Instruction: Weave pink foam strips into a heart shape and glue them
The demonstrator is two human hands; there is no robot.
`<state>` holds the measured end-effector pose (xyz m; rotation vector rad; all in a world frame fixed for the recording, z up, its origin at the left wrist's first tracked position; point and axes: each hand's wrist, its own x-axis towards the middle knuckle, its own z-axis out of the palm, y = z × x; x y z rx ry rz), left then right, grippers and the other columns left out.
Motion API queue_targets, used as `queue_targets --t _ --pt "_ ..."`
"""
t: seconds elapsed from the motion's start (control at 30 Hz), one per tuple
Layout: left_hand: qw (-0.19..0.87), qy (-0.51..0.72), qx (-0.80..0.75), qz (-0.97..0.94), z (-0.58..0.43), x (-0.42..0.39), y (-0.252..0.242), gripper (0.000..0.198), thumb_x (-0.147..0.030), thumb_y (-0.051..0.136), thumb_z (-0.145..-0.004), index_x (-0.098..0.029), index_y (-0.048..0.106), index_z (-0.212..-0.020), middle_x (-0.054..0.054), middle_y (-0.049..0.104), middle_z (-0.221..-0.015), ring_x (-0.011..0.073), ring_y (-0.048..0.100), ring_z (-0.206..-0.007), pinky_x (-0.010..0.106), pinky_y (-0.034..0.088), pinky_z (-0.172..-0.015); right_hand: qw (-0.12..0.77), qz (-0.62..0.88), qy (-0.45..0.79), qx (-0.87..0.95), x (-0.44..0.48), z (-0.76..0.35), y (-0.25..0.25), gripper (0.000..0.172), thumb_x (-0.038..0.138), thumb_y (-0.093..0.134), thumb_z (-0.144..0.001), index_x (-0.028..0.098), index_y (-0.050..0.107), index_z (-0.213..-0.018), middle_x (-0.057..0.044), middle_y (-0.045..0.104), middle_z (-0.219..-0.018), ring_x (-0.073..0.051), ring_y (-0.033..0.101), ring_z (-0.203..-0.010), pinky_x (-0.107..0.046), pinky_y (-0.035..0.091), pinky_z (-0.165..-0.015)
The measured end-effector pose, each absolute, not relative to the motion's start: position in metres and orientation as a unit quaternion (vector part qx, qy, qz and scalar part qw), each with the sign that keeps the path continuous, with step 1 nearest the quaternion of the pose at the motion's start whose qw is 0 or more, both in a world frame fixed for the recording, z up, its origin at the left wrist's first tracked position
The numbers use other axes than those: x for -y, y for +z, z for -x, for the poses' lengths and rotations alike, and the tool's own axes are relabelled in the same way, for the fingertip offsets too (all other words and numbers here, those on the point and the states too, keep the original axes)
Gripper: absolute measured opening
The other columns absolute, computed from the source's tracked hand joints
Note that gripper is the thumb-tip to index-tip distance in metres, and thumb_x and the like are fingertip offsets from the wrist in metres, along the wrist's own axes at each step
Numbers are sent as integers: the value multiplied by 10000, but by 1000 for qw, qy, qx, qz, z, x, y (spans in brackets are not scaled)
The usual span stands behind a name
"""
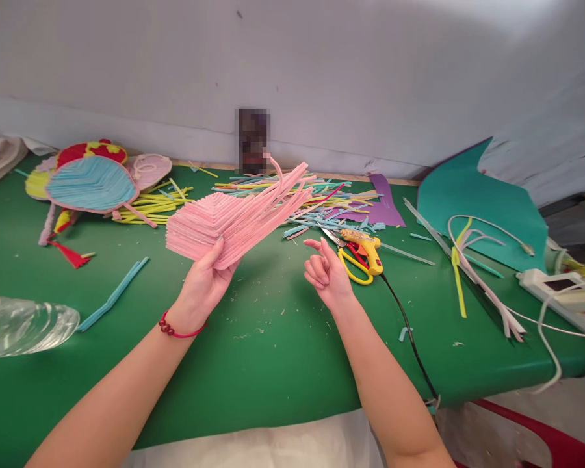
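Observation:
My left hand (207,286) grips a fan-shaped piece made of pink pipe cleaners (199,224) at its lower edge, thumb on top. Its left part is a flat panel of slanted rows meeting at a ridge; loose stems stick out to the upper right, one of them curling. My right hand (326,273) hovers over the table to the right of the piece, touching nothing visible. Its index finger and thumb are extended and apart, the other fingers loosely curled. Just beyond it lie yellow-handled scissors (355,268) and a yellow hot glue gun (365,247).
Piles of coloured pipe cleaners (341,201) lie at the back of the green table (273,364). Finished fans (91,184) with a red tassel (71,255) are at left, near a clear bottle (29,328). A teal sheet (482,208), white cable and power strip (560,292) occupy the right.

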<state>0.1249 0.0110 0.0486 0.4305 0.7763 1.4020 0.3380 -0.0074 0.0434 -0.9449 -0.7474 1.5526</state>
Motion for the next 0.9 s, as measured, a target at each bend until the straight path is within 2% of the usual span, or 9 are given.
queue_targets --t 0.3,0.5,0.67,0.9 --pt "686 620 -337 -180 -128 -10 49 310 -162 576 -875 -209 624 -1178 36 702 -1158 158 625 -1121 231 511 -963 555 392 668 304 8 -337 44 377 536 663 -733 200 654 -904 125 276 -306 -76 114 -340 -196 129 -309" --pt "694 615 -331 -177 -128 -10 47 333 -148 538 -893 -197 596 -1217 50 699 -1158 145 653 -1062 204 548 -880 560 383 666 310 9 -336 42 331 509 638 -792 187 650 -868 103 389 -296 -62 221 -286 -202 146 -314" --pt "697 609 -337 -175 -129 -9 46 300 -148 537 -893 -199 621 -1177 44 685 -1187 147 634 -1098 206 541 -899 578 382 647 318 12 -335 42 375 569 598 -824 198 654 -805 138 242 -243 -45 111 -241 -207 107 -317" --pt "704 596 -344 -177 -130 -7 44 256 -164 570 -880 -189 653 -1121 37 678 -1199 140 639 -1081 188 553 -868 593 325 664 320 16 -335 45 360 546 559 -853 209 666 -790 138 195 -248 -44 100 -250 -190 125 -325"
